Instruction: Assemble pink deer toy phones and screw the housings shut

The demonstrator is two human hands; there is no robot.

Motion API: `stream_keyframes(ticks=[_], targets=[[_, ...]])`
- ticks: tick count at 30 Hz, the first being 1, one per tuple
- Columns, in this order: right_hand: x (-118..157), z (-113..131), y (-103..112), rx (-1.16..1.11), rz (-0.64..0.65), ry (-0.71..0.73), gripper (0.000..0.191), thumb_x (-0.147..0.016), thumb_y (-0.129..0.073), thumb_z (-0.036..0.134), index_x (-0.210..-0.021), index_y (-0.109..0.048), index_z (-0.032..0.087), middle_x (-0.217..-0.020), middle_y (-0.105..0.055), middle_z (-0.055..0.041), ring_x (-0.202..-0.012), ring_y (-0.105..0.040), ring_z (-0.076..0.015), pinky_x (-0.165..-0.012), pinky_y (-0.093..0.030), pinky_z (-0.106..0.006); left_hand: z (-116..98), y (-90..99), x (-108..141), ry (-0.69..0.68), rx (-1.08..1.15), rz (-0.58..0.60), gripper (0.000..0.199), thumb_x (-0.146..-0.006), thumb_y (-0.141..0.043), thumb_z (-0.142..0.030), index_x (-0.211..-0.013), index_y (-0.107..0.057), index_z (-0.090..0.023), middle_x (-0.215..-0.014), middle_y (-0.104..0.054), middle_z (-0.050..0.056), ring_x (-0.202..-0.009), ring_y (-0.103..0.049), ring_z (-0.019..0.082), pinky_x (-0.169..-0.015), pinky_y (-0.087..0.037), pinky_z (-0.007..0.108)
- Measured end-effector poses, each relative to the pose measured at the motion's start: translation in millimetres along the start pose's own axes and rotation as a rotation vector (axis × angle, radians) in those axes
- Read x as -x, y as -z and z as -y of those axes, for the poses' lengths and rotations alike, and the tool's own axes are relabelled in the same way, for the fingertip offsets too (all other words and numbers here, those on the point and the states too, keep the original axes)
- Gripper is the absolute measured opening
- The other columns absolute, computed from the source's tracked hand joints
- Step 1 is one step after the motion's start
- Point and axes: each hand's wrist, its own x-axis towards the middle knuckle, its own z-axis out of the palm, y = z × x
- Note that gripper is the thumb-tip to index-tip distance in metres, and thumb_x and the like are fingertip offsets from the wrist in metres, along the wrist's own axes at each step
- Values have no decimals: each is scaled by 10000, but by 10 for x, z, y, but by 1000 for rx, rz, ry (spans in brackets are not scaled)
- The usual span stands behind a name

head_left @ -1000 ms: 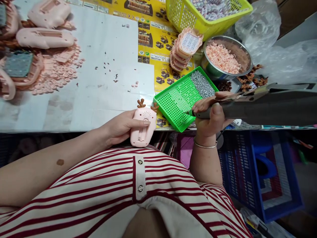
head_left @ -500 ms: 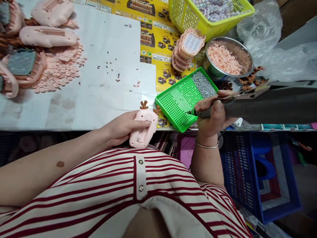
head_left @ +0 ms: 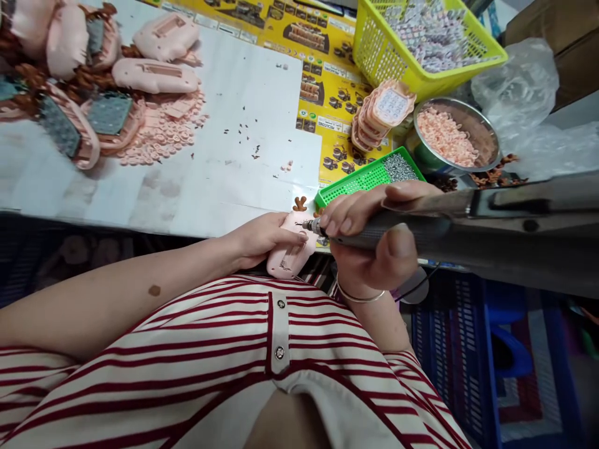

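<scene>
Pink casing (head_left: 291, 252) held at the desk's (head_left: 187, 206) near edge.
Left hand (head_left: 264, 240) closed round it, thumb on top, apparently for steadiness; right hand (head_left: 362, 259) wrapped round driver (head_left: 468, 221), tip at casing. Green tray (head_left: 355, 179) beyond, presumably for easy reach.

"What's being worn, down there filling the lower frame?"

"A cream shirt (head_left: 210, 362) with dark red stripes. The sleeve (head_left: 32, 374) at lower left matches."

"Any fastenings?"

"A pale placket (head_left: 280, 327), bottom centre, with two round metallic buttons (head_left: 281, 304)."

"Jewellery?"

"A thin silver-toned bangle (head_left: 360, 300), right of centre."
</scene>
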Motion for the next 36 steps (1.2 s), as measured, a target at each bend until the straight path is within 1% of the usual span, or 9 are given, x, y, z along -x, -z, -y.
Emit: stream_keyframes(ticks=[2, 5, 9, 15, 20, 26, 30, 32, 36], targets=[[26, -55, 7, 42, 22, -24, 284, -902, -646, 565, -1108, -543, 400, -604, -517, 109, -432, -510, -110, -456, -494, -270, -1, 10, -8, 6, 1, 17, 312, -601, -832, -164, -865, -670, -125, -782, -694, 19, -744, -628, 165, -731, -465, 289], [43, -106, 22, -5, 52, -18, 267, -899, -664, 494, -1121, -579, 372, -679, -580, 91, -452, -517, -98, -439, -460, -265, -2, 29, -21, 21, -1, 32, 335, -590, -834, -166, -878, -668, -125, -788, -696, 24, -758, -630, 175, -751, -464, 302], [25, -116, 8, -63, 82, 19, 272, -892, -681, 449, -1134, -593, 361, -652, -561, 84, -435, -514, -105, -406, -438, -263, -6, 50, -33, 29, -3, 56, 319, -607, -835, -173, -874, -669, -118, -802, -708, 37, -744, -625, 169, -743, -459, 302], [18, -62, -18, -10, 94, -53, 231, -897, -656, 449, -1110, -599, 380, -640, -557, 82, -432, -515, -119, -406, -480, -272, -16, 61, -36, 30, 21, 88, 317, -608, -844, -174, -876, -683, -119, -830, -719, 58, -752, -641, 184, -761, -473, 320], [27, -43, -10, -73, 111, -42, 245, -873, -649, 334, -1118, -629, 344, -662, -586, 67, -461, -520, -120, -426, -484, -283, -27, 60, -37, 29, 22, 101, 308, -612, -847, -191, -866, -683, -131, -811, -707, 45, -755, -642, 193, -769, -481, 331], [51, -50, 8, 77, 73, -55, 298, -864, -674, 498, -1106, -536, 391, -637, -588, 81, -425, -478, -134, -433, -466, -314, -28, 66, -44, 34, 12, 95, 315, -625, -840, -180, -885, -668, -135, -813, -697, 38, -794, -649, 204, -815, -480, 350], [83, -19, 33, 111, 106, -89, 263, -887, -621, 501, -1090, -516, 370, -629, -568, 77, -441, -501, -140, -444, -465, -309, -29, 62, -51, 39, 34, 110, 308, -635, -826, -170, -895, -664, -134, -813, -688, 36, -790, -641, 201, -793, -474, 343], [98, 4, 46, 130, 104, -137, 238, -893, -598, 531, -1027, -525, 348, -622, -556, 71, -453, -517, -145, -462, -482, -318, -29, 58, -56, 33, 44, 116, 299, -642, -821, -173, -897, -672, -130, -813, -686, 36, -786, -637, 197, -792, -471, 340], [99, 42, 52, 91, 124, -113, 211, -879, -608, 508, -957, -546, 322, -621, -538, 67, -473, -543, -142, -463, -493, -308, -34, 52, -62, 32, 58, 123, 282, -646, -813, -160, -894, -684, -124, -835, -698, 46, -796, -636, 193, -803, -464, 333]])
